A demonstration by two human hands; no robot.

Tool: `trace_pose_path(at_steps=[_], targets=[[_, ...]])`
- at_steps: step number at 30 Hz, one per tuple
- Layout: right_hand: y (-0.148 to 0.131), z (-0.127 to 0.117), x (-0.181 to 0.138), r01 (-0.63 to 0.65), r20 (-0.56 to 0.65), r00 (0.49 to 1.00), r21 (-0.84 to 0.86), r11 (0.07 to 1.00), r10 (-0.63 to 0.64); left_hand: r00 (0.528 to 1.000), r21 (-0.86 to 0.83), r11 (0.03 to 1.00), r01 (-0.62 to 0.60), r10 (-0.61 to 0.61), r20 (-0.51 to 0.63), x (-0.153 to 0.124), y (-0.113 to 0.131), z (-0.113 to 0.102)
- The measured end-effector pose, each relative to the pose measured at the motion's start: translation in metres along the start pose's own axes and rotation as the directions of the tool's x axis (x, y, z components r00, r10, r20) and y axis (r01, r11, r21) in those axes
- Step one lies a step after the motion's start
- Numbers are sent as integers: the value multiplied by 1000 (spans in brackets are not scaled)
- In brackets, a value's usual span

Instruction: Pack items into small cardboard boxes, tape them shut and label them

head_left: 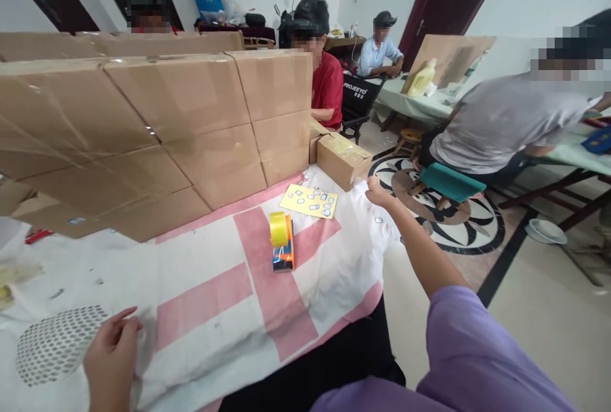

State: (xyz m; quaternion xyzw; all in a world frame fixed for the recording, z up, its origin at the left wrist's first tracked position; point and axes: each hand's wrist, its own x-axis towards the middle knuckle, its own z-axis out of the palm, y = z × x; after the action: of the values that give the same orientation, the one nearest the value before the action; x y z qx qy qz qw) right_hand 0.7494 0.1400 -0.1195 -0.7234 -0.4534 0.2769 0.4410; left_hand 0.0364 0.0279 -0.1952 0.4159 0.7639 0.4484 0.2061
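Note:
My right hand (378,192) is stretched out over the far right corner of the table, fingers curled together, just below a small taped cardboard box (342,158); I cannot make out anything in it. My left hand (112,351) rests on the white and pink tablecloth (205,310) at the near left, fingers loosely bent and apart, holding nothing. An orange tape dispenser with a yellow roll (282,242) stands mid-table. Beyond it lies a yellow sheet of small stickers (309,201).
A wall of large cardboard boxes (143,125) lines the far side of the table. A person in a red shirt (326,84) sits behind it. Another person in grey (501,119) sits at a table on the right, and one more farther back.

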Motion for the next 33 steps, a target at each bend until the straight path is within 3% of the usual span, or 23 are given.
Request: trace_pose_path(at_steps=[6,12,15,17,19,20,21,23,25,27,29,33], targets=[[23,12,-2,122,85,987,130,984,-134,998,190,981,-33,23,56,2,7,0],[38,25,-21,37,198,974,339,940,-110,993,373,922,-108,84,80,-3,23,1],[28,31,-33,-16,244,964,461,887,-109,980,335,927,-170,194,-39,-18,48,13],[14,36,-46,-39,263,957,539,841,-124,912,281,904,-321,376,-167,-47,85,35],[-3,43,-65,-59,289,941,648,759,-174,781,235,779,-582,616,-107,-91,140,71],[-13,48,-76,-67,301,930,704,707,-212,692,164,684,-711,722,-14,-117,171,94],[-23,53,-88,-70,309,916,751,657,-255,585,28,589,-807,794,167,-142,202,118],[-40,63,-110,-51,302,895,801,597,-329,435,-156,535,-830,796,421,-184,259,169],[-53,71,-128,8,265,894,796,605,-362,419,-249,590,-768,756,503,-207,300,213],[-60,73,-138,69,212,904,784,617,-371,409,-309,636,-707,725,554,-214,321,242],[-61,71,-141,128,157,914,765,631,-375,400,-346,649,-678,720,567,-214,329,256],[-56,61,-143,181,154,909,691,700,-387,401,-339,598,-726,770,497,-215,325,261]])
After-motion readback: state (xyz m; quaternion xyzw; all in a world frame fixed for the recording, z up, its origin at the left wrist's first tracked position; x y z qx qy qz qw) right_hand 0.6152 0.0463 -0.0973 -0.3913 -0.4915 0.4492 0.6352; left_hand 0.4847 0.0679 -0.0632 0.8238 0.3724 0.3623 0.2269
